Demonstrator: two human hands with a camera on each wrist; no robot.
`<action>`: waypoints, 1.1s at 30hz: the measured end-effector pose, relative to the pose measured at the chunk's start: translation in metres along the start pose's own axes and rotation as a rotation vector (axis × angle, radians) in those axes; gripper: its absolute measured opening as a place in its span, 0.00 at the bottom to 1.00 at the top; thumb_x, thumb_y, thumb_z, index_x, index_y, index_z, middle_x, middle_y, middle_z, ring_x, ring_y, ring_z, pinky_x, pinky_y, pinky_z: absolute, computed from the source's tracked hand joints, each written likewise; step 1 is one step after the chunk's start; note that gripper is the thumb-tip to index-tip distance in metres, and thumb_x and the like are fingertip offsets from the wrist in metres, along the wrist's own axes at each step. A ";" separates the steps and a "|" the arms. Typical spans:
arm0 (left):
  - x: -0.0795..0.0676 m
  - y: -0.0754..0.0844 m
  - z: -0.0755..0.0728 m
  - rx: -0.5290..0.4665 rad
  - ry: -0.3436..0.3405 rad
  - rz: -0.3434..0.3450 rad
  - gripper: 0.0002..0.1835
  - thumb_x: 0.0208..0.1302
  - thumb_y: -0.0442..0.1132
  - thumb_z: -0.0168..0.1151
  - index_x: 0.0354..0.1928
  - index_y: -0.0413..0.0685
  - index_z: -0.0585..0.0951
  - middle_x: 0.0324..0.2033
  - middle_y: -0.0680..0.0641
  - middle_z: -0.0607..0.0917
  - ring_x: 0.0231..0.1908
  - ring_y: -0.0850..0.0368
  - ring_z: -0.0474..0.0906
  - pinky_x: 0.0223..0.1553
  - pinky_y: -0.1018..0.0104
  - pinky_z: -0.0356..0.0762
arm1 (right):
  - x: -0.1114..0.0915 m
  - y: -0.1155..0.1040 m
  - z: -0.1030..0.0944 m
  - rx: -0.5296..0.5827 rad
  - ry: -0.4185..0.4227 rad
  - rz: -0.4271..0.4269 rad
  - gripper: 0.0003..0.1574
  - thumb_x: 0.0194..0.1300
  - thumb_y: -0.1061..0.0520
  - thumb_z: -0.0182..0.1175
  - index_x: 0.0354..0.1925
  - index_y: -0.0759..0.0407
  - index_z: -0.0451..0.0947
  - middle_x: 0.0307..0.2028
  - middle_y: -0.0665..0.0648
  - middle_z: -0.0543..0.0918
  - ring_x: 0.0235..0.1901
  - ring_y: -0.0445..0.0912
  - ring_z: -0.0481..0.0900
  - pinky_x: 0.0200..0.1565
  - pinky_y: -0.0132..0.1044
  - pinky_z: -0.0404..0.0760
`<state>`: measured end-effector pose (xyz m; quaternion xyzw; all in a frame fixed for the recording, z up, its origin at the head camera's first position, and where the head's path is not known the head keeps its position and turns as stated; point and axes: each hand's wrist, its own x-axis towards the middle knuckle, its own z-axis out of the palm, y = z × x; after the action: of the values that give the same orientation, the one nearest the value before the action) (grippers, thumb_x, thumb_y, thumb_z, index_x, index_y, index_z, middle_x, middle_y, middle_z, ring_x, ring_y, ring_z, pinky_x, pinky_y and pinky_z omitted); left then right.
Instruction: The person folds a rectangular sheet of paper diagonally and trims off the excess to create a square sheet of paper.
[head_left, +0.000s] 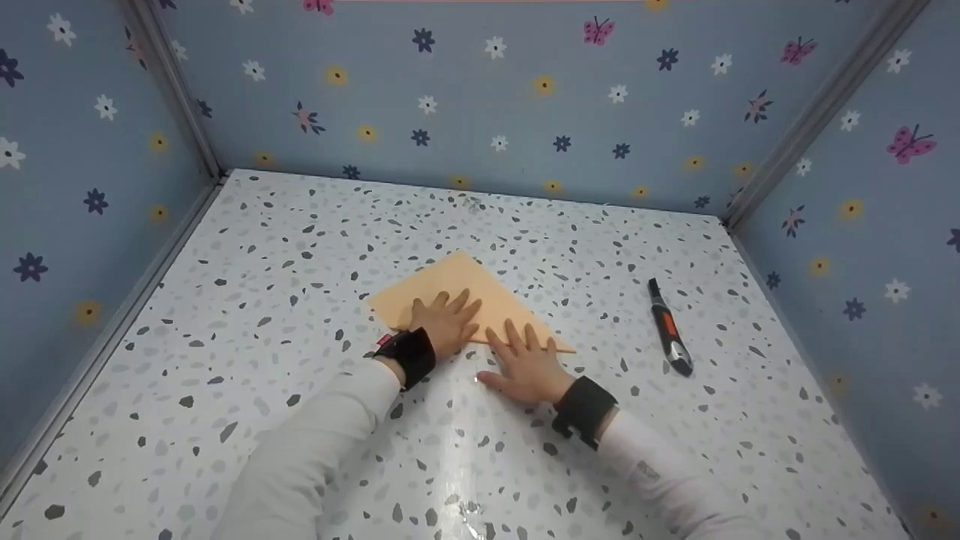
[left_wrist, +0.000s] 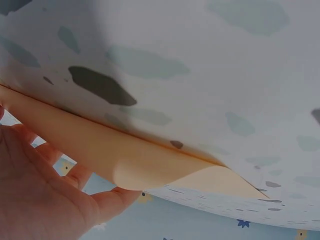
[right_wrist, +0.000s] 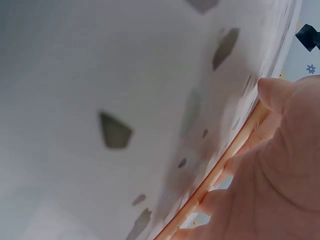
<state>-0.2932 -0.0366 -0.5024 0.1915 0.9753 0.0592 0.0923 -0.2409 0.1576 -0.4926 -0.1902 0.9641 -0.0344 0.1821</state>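
A light orange sheet of paper, folded into a triangle-like shape, lies on the speckled table. My left hand rests on its left part with fingers spread. My right hand touches the near edge at the right, its fingers straight and spread, the thumb out on the tabletop. In the left wrist view the paper bulges up a little along its near edge beside the left hand. The right wrist view has the right hand along the paper's thin edge.
A black and grey utility knife with an orange patch lies to the right of the paper. The white speckled tabletop is bounded by blue flowered panels at the back and both sides.
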 end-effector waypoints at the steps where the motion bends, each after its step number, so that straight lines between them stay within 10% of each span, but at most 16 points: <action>1: 0.000 0.000 0.000 -0.003 0.004 0.001 0.31 0.82 0.56 0.38 0.82 0.60 0.55 0.83 0.49 0.53 0.80 0.39 0.54 0.74 0.25 0.55 | 0.000 0.000 0.000 0.002 0.003 -0.002 0.52 0.74 0.22 0.38 0.83 0.42 0.39 0.84 0.59 0.37 0.82 0.66 0.37 0.77 0.74 0.42; 15: -0.001 0.005 0.002 0.042 0.034 -0.013 0.32 0.80 0.57 0.43 0.81 0.59 0.57 0.82 0.49 0.57 0.79 0.38 0.58 0.71 0.26 0.61 | -0.001 0.000 -0.002 0.007 0.002 -0.019 0.53 0.73 0.22 0.39 0.83 0.42 0.40 0.84 0.60 0.36 0.82 0.68 0.38 0.77 0.74 0.42; 23: 0.002 0.008 0.001 0.212 0.050 0.000 0.32 0.81 0.58 0.41 0.81 0.59 0.58 0.81 0.49 0.59 0.79 0.42 0.59 0.80 0.30 0.43 | -0.001 0.000 -0.005 0.016 -0.013 -0.021 0.52 0.74 0.22 0.39 0.83 0.42 0.40 0.84 0.60 0.36 0.82 0.68 0.37 0.77 0.74 0.42; 33: -0.016 0.014 -0.001 0.273 0.113 0.082 0.31 0.81 0.57 0.41 0.78 0.55 0.64 0.78 0.48 0.66 0.79 0.47 0.60 0.82 0.38 0.44 | -0.002 -0.001 -0.008 -0.014 -0.020 -0.008 0.52 0.73 0.22 0.38 0.83 0.40 0.41 0.84 0.59 0.38 0.82 0.67 0.39 0.77 0.74 0.44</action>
<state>-0.2739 -0.0299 -0.4968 0.2381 0.9694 -0.0597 0.0079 -0.2419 0.1578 -0.4844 -0.1955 0.9616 -0.0267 0.1905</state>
